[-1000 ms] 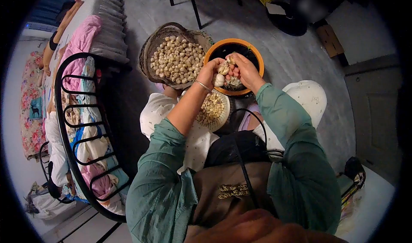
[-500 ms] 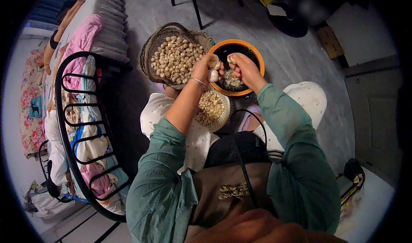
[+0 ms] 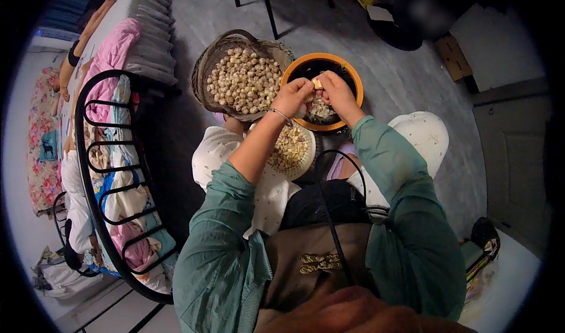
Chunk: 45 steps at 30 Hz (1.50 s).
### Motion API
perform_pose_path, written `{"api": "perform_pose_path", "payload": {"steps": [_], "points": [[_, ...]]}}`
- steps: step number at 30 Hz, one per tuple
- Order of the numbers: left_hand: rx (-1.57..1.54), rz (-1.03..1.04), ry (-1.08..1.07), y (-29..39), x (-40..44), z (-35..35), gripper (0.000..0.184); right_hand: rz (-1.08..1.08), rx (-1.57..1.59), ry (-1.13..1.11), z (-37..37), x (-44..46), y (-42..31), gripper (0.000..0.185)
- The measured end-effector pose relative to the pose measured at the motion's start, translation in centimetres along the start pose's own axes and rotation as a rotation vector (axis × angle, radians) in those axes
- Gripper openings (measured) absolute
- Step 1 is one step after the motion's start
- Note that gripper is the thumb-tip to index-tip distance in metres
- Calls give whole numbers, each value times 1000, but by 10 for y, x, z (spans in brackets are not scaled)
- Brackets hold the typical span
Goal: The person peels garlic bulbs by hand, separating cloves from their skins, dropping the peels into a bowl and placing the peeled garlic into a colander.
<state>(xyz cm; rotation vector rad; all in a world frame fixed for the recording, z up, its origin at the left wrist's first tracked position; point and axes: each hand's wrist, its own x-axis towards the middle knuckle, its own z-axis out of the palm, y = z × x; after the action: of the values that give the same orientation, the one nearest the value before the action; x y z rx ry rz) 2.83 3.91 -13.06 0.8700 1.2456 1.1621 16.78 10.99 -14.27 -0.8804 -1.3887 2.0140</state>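
Observation:
Over the orange-rimmed bucket [image 3: 359,87], my two hands meet at a garlic clove [image 3: 318,84]. My right hand [image 3: 340,97] pinches this pale yellow clove between thumb and fingertips. Closed beside it is my left hand [image 3: 292,99], its thumb and forefinger close to the clove; whitish garlic shows in part under its curled fingers. Papery garlic skins [image 3: 321,110] lie in the dark bucket below. To the left, a woven basket [image 3: 203,85] is filled with whole garlic bulbs [image 3: 244,81]. A white strainer basket [image 3: 309,150] between my legs holds separated cloves [image 3: 288,146].
At the left stands a black metal bed frame [image 3: 88,156] with bedding and a pink blanket [image 3: 115,56]. Another person's arm [image 3: 88,33] rests on the bed. A dark stool [image 3: 271,9] is ahead on the grey floor, and a cardboard box [image 3: 453,58] lies at right.
My left hand has turned over and moved right to meet my right hand. The white bulb that showed in its palm is now mostly hidden. The right hand stays almost in place.

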Motion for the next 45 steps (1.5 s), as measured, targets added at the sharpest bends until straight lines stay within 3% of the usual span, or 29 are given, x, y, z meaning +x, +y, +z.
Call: {"api": "perform_pose_path", "payload": {"steps": [14, 16, 26, 35, 38, 40, 45], "points": [[-42, 14, 58, 5, -1, -3, 23, -50, -130, -32, 0, 2, -3, 18], [0, 14, 69, 5, 0, -4, 23, -272, -299, -14, 3, 1, -1, 16], [110, 33, 89, 13, -4, -5, 23, -343, -521, -28, 5, -9, -13, 15], [128, 57, 174, 5, -1, -4, 20, -177, -291, -68, 1, -5, -3, 17], [136, 59, 230, 7, -4, 4, 19, -81, -121, -85, 1, -2, -1, 19], [164, 67, 280, 5, -4, 6, 19, 36, 217, -93, 1, -2, 6, 24], [155, 56, 234, 3, -4, 10, 20, 178, 358, -82, -3, -6, 2, 33]]}}
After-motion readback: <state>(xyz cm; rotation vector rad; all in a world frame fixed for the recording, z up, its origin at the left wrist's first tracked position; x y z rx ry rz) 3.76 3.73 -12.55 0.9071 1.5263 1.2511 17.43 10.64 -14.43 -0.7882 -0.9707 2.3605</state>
